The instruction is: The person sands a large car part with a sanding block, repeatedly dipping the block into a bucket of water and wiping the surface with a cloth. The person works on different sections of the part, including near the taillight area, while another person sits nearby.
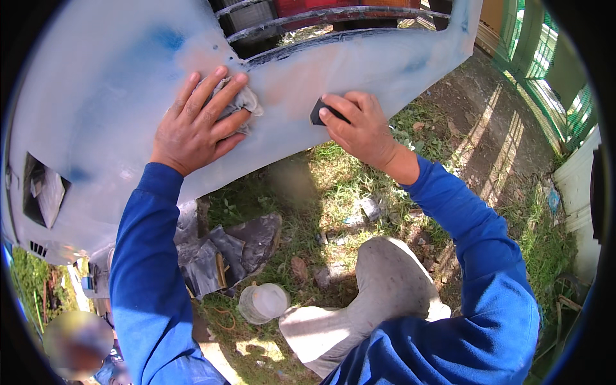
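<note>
A large car body panel [282, 151], patchy with white, pale blue and peach, spreads across the upper left. My left hand [202, 119] lies on it with fingers spread, holding a crumpled grey rag [247, 101] against the surface. Farther right, my right hand [367, 128] closes around a small black sanding block [318, 113], pressed to the panel near its lower edge. The block's far side is hidden by my fingers. Black slats [333, 16] cross an opening in the panel at the top.
Below the panel, a clear plastic tub [264, 303] stands on the grass beside dark sheets [224, 253]. My bent leg in grey trousers [359, 305] is close by. Green mesh fencing [542, 77] runs along the right. A blurred round shape [78, 345] is at lower left.
</note>
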The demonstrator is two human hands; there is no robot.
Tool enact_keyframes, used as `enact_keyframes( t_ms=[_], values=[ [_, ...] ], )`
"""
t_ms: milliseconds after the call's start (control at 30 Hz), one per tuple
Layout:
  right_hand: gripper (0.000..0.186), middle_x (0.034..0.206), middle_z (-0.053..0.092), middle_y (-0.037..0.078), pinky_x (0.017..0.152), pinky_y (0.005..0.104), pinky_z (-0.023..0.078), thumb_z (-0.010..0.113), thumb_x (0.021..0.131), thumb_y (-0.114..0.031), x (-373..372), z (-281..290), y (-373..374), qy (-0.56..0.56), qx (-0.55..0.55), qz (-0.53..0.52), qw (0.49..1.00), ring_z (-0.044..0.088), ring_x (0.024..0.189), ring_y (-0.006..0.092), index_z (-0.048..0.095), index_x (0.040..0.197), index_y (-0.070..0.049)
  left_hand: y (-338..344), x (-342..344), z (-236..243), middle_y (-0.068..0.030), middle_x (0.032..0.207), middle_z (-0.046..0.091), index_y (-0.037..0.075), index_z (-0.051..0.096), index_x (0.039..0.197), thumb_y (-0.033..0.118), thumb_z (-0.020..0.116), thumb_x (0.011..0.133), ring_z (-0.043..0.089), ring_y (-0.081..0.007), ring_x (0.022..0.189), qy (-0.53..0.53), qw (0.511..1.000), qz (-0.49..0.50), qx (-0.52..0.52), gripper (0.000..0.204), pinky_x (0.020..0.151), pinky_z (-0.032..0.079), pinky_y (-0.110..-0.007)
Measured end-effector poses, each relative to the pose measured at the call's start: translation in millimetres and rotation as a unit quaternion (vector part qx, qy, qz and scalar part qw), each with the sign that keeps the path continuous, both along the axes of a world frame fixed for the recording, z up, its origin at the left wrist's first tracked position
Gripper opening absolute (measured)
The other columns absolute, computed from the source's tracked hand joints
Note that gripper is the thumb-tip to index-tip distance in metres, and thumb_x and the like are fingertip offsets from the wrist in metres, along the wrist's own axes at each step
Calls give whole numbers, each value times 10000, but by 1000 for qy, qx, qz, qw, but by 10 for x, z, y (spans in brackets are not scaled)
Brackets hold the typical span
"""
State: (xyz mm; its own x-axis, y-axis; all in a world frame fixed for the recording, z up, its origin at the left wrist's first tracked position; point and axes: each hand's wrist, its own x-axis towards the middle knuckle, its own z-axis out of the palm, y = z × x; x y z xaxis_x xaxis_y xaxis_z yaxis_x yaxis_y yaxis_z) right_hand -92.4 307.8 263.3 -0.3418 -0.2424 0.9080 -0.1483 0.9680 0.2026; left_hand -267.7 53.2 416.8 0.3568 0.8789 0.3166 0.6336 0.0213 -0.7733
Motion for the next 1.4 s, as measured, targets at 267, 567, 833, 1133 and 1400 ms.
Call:
enact_keyframes(
  t_ms=[267,567,833,1133,1400],
  values=[
    [539,1279,556,124,854,456,442,775,780,-87,-196,-338,-286,38,-59,12,997,522,1017,348,533,1261,-120,88,-9,1,-45,1560,419,270,637,1076,456,755,820,342,-299,1465,-5,1000,-13,10,338,1233,258,-483],
    [534,1309,557,126,871,453,419,779,798,-75,-383,-229,-528,113,-109,-2,988,537,995,336,538,1273,-106,89,8,-18,-43,1562,417,279,633,1093,458,753,823,335,-302,1469,-4,1000,-7,11,345,1231,258,-484],
    [568,1333,558,43,816,406,457,796,761,-109,-450,156,-308,249,-166,-70,952,526,1018,292,569,1276,-181,79,15,2,-35,1569,407,290,629,1110,485,739,837,321,-297,1477,6,1000,-3,6,353,1238,244,-476],
    [466,1336,582,-13,827,378,464,773,768,-136,50,4,291,61,26,-57,996,539,1013,230,628,1199,-236,-2,-66,17,-23,1579,392,308,628,1147,516,697,879,315,-284,1481,20,1000,-8,9,346,1245,243,-461],
    [328,1331,570,-66,923,359,437,720,779,-249,-278,554,-341,26,173,-1,985,514,1095,178,624,1094,-252,-60,-46,27,-11,1578,392,319,618,1162,452,711,871,319,-276,1479,35,999,13,1,333,1243,253,-463]
  ],
)
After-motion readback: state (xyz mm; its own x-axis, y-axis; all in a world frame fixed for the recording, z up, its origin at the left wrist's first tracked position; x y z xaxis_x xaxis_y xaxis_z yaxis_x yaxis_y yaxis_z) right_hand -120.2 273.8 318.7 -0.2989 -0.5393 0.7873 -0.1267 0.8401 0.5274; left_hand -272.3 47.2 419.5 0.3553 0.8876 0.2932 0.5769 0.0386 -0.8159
